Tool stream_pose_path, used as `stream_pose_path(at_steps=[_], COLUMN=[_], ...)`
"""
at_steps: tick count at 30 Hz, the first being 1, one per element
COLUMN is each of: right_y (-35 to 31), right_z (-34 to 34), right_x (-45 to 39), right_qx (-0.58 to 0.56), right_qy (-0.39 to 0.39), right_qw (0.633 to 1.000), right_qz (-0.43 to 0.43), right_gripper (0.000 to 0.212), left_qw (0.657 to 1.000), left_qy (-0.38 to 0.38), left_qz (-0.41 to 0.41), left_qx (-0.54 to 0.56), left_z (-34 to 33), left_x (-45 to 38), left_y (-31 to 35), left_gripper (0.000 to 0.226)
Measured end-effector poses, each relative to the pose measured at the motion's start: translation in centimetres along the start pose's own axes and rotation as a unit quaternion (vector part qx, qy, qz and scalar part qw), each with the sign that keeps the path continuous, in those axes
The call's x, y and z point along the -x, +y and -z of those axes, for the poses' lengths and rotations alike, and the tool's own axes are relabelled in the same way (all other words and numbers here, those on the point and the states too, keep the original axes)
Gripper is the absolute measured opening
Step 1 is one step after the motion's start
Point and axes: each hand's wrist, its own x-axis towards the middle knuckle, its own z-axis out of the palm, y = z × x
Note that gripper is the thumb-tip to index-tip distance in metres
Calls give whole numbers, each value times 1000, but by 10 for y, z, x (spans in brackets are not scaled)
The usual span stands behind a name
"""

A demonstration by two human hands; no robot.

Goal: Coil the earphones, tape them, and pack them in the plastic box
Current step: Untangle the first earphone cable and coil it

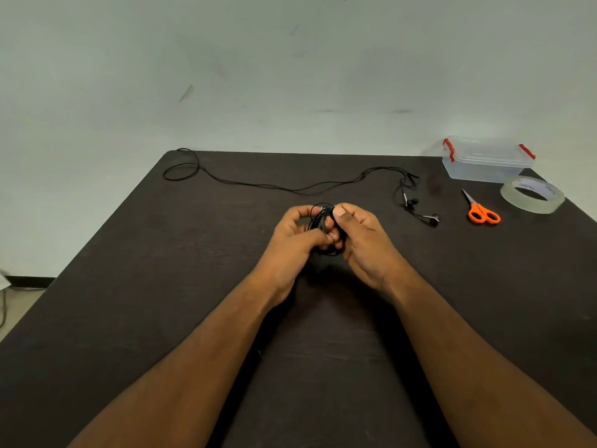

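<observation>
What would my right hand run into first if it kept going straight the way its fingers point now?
The right hand points left, into the coiled earphones it already holds, with the left hand right behind them. So it would likely meet that hand first, though depth is hard to judge.

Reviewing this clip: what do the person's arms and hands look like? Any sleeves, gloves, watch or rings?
Both forearms are bare right down to the bottom frame edge, so no sleeves show. The left hand and right hand wear no gloves. No watch, bracelet or ring is visible on either side. Nails look short and unpainted.
</observation>
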Motion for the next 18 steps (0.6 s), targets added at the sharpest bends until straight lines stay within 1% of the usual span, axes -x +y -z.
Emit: stream_pose_path(at_steps=[2, 4, 6, 7, 9, 11, 13, 14, 18], right_y=[4, 5, 5, 5, 4, 5, 7, 7, 5], right_z=[-1, -3, -3, -4, -4, -4, -4, -3, 3], right_x=[-1, -1, 0, 1, 2, 3, 2, 2, 1], right_qx=[46, 70, 97, 111, 117, 85, 47, 34, 7], right_qy=[-8, -17, -24, -29, -37, -44, -54, -61, -85], right_qw=[999, 997, 995, 993, 992, 995, 997, 997, 994], right_qz=[13, 17, 17, 16, 5, -13, -29, -39, -74], right_gripper=[35, 35, 35, 35, 35, 35, 36, 36, 34], left_qw=[997, 988, 983, 980, 975, 975, 981, 983, 984], left_qy=[38, 69, 82, 94, 127, 156, 151, 138, 64], left_qz=[-36, -65, -75, -77, -79, -72, -69, -73, -86], left_qx=[-63, -122, -148, -156, -164, -141, -101, -102, -141], left_z=[0, 4, 8, 10, 10, 9, 7, 7, 8], left_x=[-1, -3, -6, -7, -8, -8, -7, -7, -8], left_y=[-5, -10, -14, -16, -17, -16, -15, -14, -11], left_gripper=[28, 15, 8, 10, 19, 30, 36, 34, 14])
